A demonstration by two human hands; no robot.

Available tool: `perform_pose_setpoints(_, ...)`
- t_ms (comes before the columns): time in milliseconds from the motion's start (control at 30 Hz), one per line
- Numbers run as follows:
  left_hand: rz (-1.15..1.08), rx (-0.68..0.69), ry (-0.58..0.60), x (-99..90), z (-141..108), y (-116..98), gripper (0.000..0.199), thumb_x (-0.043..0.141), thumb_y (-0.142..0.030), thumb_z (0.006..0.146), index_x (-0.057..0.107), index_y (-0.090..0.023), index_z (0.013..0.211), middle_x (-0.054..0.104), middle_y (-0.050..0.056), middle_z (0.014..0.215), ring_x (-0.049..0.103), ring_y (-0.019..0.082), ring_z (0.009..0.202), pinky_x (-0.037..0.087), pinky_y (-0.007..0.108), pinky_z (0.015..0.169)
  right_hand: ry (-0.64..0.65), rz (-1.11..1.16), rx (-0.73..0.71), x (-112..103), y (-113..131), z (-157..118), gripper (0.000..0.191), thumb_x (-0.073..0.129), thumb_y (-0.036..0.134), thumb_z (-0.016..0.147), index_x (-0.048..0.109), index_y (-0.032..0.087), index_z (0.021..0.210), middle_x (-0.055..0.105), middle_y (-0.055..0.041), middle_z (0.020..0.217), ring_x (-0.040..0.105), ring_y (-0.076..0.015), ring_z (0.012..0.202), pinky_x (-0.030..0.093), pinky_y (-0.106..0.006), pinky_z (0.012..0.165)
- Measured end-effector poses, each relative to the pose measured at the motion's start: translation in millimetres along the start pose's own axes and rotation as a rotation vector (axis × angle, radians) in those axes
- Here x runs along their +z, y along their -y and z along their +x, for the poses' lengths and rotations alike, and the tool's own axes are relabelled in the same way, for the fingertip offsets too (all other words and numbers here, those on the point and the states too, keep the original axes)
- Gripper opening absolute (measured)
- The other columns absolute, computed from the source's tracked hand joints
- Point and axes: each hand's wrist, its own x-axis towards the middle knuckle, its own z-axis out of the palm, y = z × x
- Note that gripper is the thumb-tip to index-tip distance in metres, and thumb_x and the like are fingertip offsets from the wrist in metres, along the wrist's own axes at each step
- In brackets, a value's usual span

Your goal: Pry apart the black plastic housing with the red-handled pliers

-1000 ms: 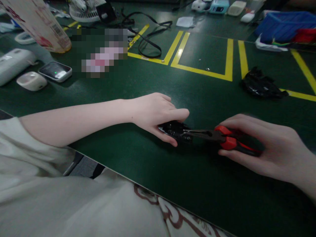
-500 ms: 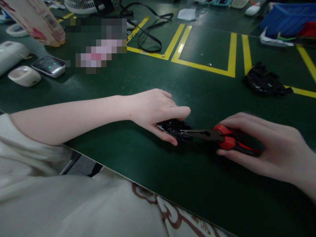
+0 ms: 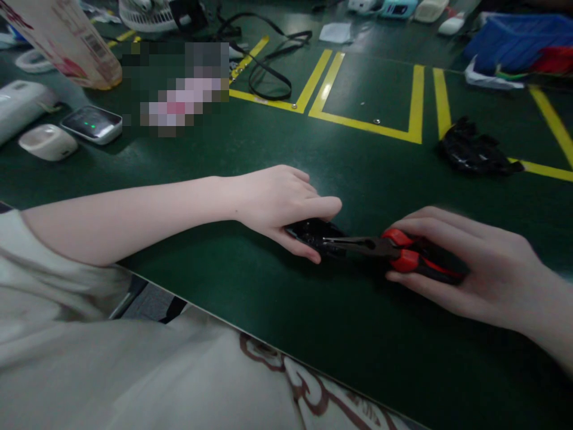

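A shiny black plastic piece (image 3: 320, 232) lies under my left hand (image 3: 286, 200), gripped between its thumb and curled fingers. Most of the piece is covered, so its exact kind cannot be made out. My right hand (image 3: 483, 263) is closed round the red and black handles of long-nose pliers (image 3: 376, 246). The jaws point left, and their tips touch or overlap the black piece's near surface; whether they clamp anything is too small to tell.
A crumpled-looking black plastic piece (image 3: 478, 148) rests at the right. Yellow tape (image 3: 367, 122) marks the green tabletop (image 3: 215, 286). A bottle (image 3: 85, 54), a small device with green lights (image 3: 92, 124) and a black strap (image 3: 271, 89) lie farther back. A blue bin (image 3: 514, 42) stands far right.
The pliers and my right hand have shifted slightly left, with the tips a little farther over the black piece. My left hand keeps its hold. The whole view has tilted slightly.
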Motion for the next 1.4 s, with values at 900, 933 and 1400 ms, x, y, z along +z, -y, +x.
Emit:
perform_pose_setpoints(900, -0.037, 0.050, -0.040, -0.8, 0.1, 2.8, 0.042, 0.054, -0.062, 0.091, 0.057, -0.020, 0.090, 0.066, 0.001, 0.075, 0.060, 0.016, 0.067, 0.037, 0.028, 0.067, -0.021, -0.053, 0.088, 3.7, -9.8, -7.9, 0.048, 0.064, 0.050, 0.083, 0.059, 0.027, 0.126, 0.065, -0.0092, 0.108, 0.065, -0.0296, 0.094, 0.058, -0.048, 0.075)
perform_pose_setpoints(933, -0.040, 0.048, -0.039, -1.0, 0.1, 2.6, 0.042, 0.054, -0.062, 0.091, 0.058, -0.020, 0.090, 0.066, 0.001, 0.076, 0.060, 0.016, 0.068, 0.037, 0.028, 0.067, -0.020, -0.050, 0.096, 3.7, -10.0, -8.1, 0.048, 0.065, 0.048, 0.083, 0.059, 0.028, 0.126, 0.065, -0.0093, 0.109, 0.065, -0.0301, 0.095, 0.058, -0.048, 0.077)
perform_pose_setpoints(1400, -0.021, 0.055, -0.112, -2.5, 0.7, 5.9, 0.043, 0.053, -0.055, 0.095, 0.063, -0.015, 0.109, 0.063, 0.012, 0.109, 0.060, 0.021, 0.096, 0.045, 0.030, 0.082, -0.170, -0.130, 0.126, 5.7, -22.5, -9.5, 0.042, 0.065, 0.042, 0.084, 0.053, 0.027, 0.121, 0.062, -0.0086, 0.111, 0.065, -0.0277, 0.098, 0.057, -0.043, 0.079)
